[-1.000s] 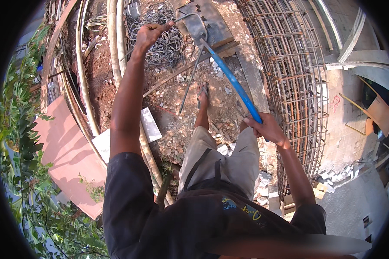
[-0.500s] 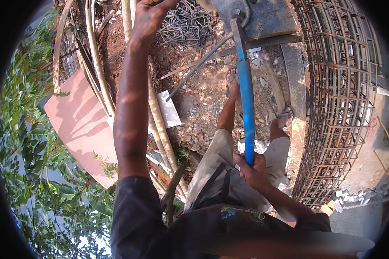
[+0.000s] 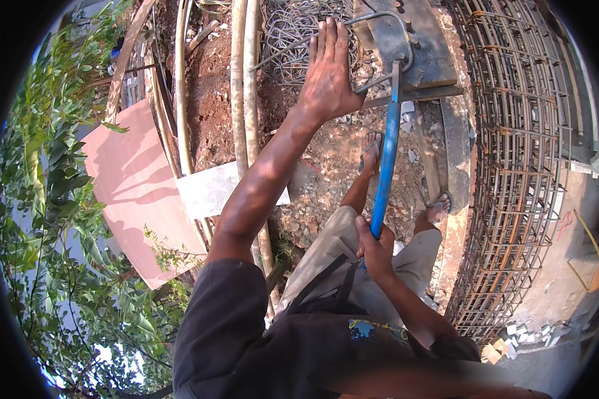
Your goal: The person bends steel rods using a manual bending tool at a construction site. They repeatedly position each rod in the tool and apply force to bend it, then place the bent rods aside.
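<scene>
My right hand [image 3: 376, 249] is wrapped round the lower end of a blue-handled rebar bending lever [image 3: 387, 159]. The lever's metal head meets a bent steel rod [image 3: 406, 30] on a bolted metal plate [image 3: 429, 50]. Stretched out flat, my left hand [image 3: 329, 76] has its fingers pointing away from me, with its palm toward the rod's two legs. One leg passes behind the fingers and out to the left; the other ends near the thumb. Whether the palm presses on the rod is hidden.
A heap of bent steel stirrups [image 3: 293, 40] lies beyond my left hand. Long wooden poles [image 3: 239, 86], a pale sheet [image 3: 209, 189] and a pinkish board [image 3: 136, 173] are at left. Rebar cages [image 3: 519, 153] stand at right. My sandalled feet are on rubble.
My left hand has come right and nearer, from closed fingers to flat ones. The rod's near leg has swung away from me and now lies shorter. The lever leans more to the right at its head.
</scene>
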Available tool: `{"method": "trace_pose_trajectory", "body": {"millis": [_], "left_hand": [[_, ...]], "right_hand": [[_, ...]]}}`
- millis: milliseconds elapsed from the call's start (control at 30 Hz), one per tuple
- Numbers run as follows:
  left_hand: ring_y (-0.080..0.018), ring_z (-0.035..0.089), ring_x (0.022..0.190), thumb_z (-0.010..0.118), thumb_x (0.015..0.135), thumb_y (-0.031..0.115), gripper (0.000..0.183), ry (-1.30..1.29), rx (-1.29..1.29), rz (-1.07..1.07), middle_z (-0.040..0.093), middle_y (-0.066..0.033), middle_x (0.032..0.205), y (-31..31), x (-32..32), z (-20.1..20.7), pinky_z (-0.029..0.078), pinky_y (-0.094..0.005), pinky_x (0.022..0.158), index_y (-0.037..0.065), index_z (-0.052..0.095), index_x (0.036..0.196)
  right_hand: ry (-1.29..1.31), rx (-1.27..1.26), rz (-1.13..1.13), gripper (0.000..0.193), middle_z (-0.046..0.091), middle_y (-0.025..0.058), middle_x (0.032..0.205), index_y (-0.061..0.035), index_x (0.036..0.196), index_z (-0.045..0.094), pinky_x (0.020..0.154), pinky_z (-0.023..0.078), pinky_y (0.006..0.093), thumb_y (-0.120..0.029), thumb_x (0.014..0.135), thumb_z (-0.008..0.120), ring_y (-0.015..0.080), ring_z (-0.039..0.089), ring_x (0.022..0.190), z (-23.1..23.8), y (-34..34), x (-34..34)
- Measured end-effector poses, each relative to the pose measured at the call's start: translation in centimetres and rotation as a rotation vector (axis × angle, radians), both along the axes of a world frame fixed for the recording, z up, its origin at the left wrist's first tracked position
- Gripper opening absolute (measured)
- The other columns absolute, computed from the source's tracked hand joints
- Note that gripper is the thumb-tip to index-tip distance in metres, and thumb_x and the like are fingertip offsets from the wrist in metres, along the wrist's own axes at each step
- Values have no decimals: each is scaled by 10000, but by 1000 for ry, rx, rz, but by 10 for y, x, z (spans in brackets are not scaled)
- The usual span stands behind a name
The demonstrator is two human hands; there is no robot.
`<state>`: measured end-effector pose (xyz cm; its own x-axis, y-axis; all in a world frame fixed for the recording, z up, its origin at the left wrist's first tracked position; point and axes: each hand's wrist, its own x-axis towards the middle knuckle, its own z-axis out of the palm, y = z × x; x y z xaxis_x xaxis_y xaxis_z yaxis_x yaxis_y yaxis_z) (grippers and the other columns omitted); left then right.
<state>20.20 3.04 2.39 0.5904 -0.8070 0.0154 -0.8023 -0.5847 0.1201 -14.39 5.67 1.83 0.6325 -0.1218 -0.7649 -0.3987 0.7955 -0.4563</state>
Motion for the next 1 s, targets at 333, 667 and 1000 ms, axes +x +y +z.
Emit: {"method": "trace_pose_trajectory", "body": {"millis": [333,667,1000], "left_hand": [[-398,488,1431,842,723,204,856,-21,-259,-48,517,-295,1510,9,28,-21,401,-498,1203,-13,538,1494],[-396,477,1518,867,598,220,1004,43,-242,-9,489,-274,1619,8,27,-19,327,-482,1315,49,547,1535],[-383,585,1428,774,609,114,859,8,-366,-79,606,-251,1519,15,44,-41,400,-477,1278,60,641,1456]], "right_hand": [[52,78,-208,352,516,-31,551,-90,772,582,446,414,257,-224,1064,726,53,492,449,-4,70,47],[73,-17,-155,440,483,-13,540,-120,696,475,451,407,277,-193,1087,664,73,458,441,-6,74,45],[126,90,-307,433,439,-31,534,-135,709,457,453,407,269,-201,1085,661,74,432,434,-2,115,103]]}}
